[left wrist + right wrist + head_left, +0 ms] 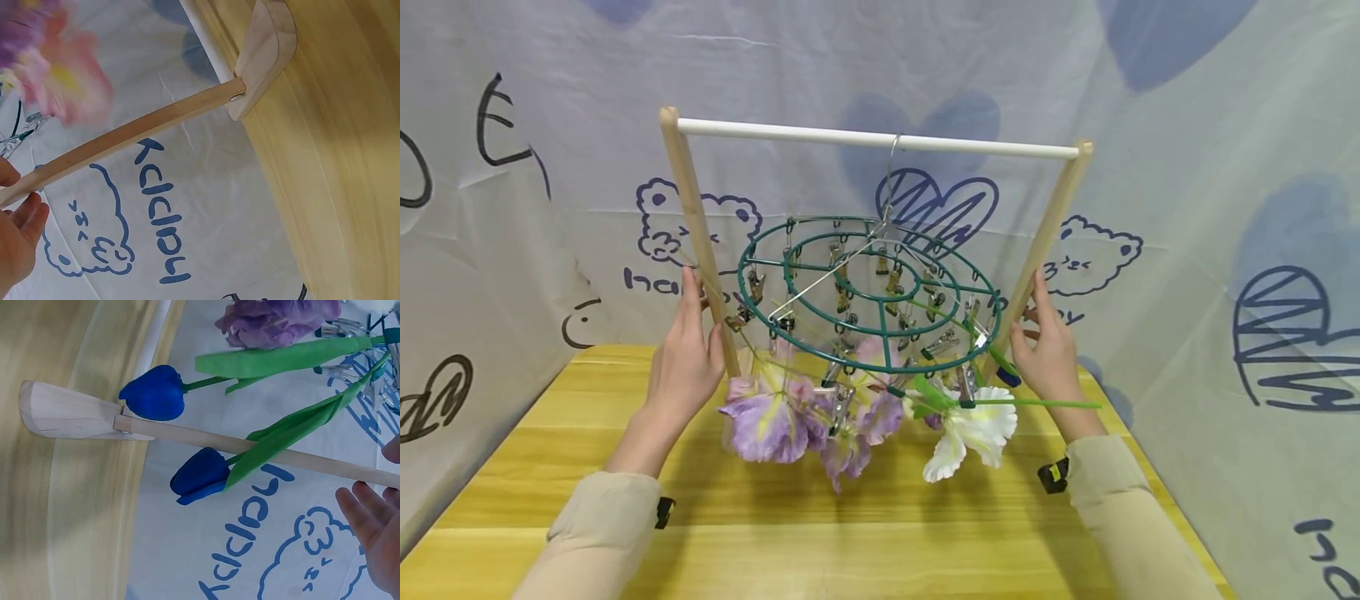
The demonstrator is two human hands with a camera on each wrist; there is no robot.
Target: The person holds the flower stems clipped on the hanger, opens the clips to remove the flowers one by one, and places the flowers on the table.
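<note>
A wooden rack with a white crossbar [790,133] stands between the two hands. My left hand [688,358] holds its left post [125,137], thumb on one side and fingers on the other. The right post [1051,221] is held the same way by my right hand [1048,350]. From the crossbar hangs a round green drying hanger [886,333] with several metal clips. Purple flowers [775,421] and a white flower [988,429] hang from it. Two blue tulips [155,394] with green leaves hang beside the right post, seen in the right wrist view.
The rack's wooden feet [69,412] rest on the yellow wood-grain table [820,558]. Behind and at the sides hangs a pale cloth [1210,208] with drawn hearts, bears and lettering. Black straps [1054,475] show at both wrists.
</note>
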